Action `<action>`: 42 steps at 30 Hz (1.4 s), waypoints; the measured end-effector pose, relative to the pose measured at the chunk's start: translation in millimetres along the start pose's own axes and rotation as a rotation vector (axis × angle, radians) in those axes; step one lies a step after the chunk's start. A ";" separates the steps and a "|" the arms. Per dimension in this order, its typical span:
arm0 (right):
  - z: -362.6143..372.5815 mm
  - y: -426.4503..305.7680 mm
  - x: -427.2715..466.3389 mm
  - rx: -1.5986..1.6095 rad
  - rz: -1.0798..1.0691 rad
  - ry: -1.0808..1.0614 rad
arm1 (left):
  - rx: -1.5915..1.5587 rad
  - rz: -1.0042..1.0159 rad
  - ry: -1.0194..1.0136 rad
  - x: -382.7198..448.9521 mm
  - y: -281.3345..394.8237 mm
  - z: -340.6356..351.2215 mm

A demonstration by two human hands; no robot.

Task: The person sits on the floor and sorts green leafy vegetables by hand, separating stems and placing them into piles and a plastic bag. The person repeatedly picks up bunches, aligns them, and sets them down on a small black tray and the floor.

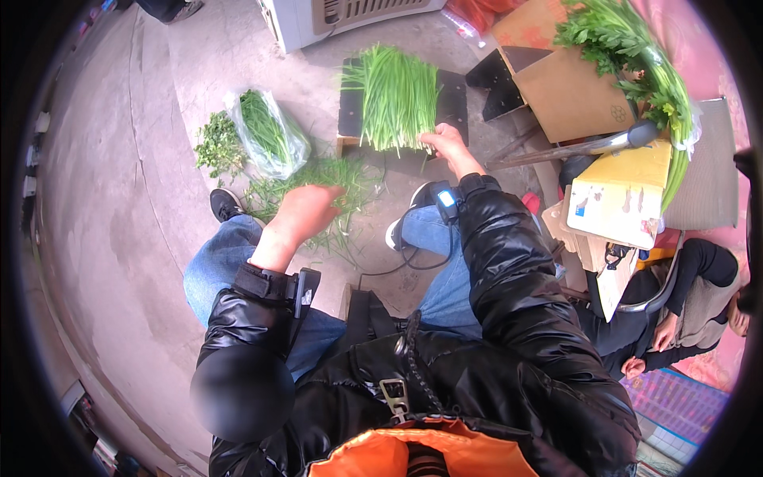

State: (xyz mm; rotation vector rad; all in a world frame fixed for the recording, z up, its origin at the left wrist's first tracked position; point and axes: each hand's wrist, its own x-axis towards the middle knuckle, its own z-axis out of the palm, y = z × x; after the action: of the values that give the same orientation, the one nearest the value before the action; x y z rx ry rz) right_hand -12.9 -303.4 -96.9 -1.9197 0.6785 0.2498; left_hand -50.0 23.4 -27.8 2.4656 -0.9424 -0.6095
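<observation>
A thick bundle of green garlic chives (pixel 398 95) lies across a low black-topped board (pixel 454 110), pale cut ends towards me. My right hand (pixel 448 145) touches the bundle's near right corner, fingertips on the stem ends; whether they grip any stems is unclear. Lower and to the left, my left hand (pixel 304 213) hovers over loose green trimmings (pixel 340 179) on the floor. Its fingers are curled and partly hidden, so I cannot see if they hold anything. Left of the board rests a clear plastic bag (pixel 269 134) of similar greens, beside a small leafy herb heap (pixel 219 143).
A pale slotted appliance casing (pixel 351 18) stands beyond the board. On the right are cardboard boxes (pixel 575 89), a celery bunch (pixel 673 101) and a metal tube (pixel 566 156). Another person's hands (pixel 650 349) show at lower right. A black cable (pixel 411 265) hangs between my knees.
</observation>
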 end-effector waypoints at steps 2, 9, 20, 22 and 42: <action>1.9 -3.8 -1.3 0.089 -0.019 0.000 | 0.003 -0.005 -0.009 -0.1 0.3 -0.1; 1.1 -7.3 -1.3 0.079 0.012 -0.034 | 0.007 -0.004 -0.019 -0.2 1.0 0.7; -26.7 -44.4 -15.8 -0.211 -0.346 0.128 | 0.055 0.020 -0.017 -0.1 1.2 4.7; -35.1 -60.3 -26.7 -0.225 -0.373 0.147 | 0.051 -0.007 -0.052 1.1 1.9 5.1; -70.9 -115.0 -87.5 0.618 -0.610 0.008 | 0.021 0.000 0.028 8.2 0.5 7.8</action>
State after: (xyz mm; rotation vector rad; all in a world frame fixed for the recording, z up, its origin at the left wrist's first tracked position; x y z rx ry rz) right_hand -29.0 -301.5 63.3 -1.4364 0.1169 -0.3219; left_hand -48.9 15.5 -35.9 2.4863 -0.9422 -0.5671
